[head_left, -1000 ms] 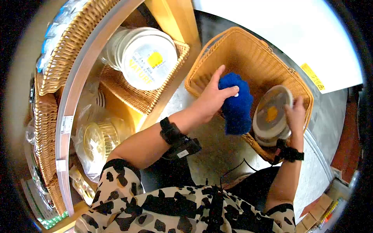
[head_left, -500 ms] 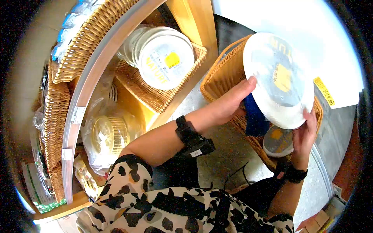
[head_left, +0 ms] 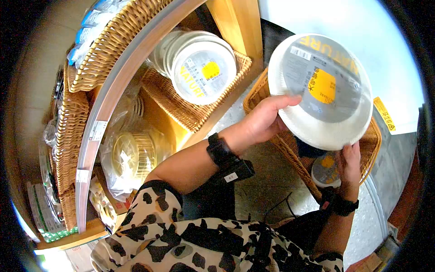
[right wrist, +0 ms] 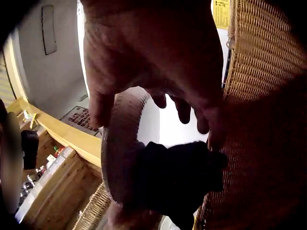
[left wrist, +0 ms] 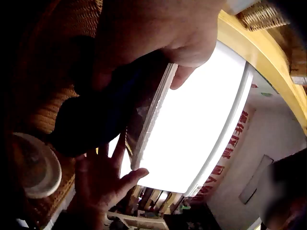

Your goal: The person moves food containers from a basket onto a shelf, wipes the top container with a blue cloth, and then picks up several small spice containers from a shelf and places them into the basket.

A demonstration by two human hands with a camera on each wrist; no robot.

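My left hand (head_left: pixel 267 119) and right hand (head_left: pixel 350 164) hold a shrink-wrapped pack of white disposable plates (head_left: pixel 285 50) above a wicker basket (head_left: pixel 374 145). The pack has a grey label with a yellow patch and is tilted, face up to the head view. My left thumb lies over its near left rim, while the right hand grips the lower right edge. Under the left hand hangs a dark blue cloth (right wrist: pixel 172 179), bunched against the pack's underside and mostly hidden in the head view. A smaller labelled pack (head_left: pixel 325 170) sits in the basket.
On the shelf at left, a wicker tray (head_left: pixel 170 102) bears stacked plate packs (head_left: pixel 204 72). Below it is a bagged clear ribbed container (head_left: pixel 136 154). Another basket (head_left: pixel 122 43) with blue-and-white packets overhangs the shelf edge (head_left: pixel 93 131). A white surface with a yellow label (head_left: pixel 384 113) stands at right.
The right hand has lifted a plate pack out of the basket and tilted it face up. The left hand, still with the blue cloth, has come to its rim.
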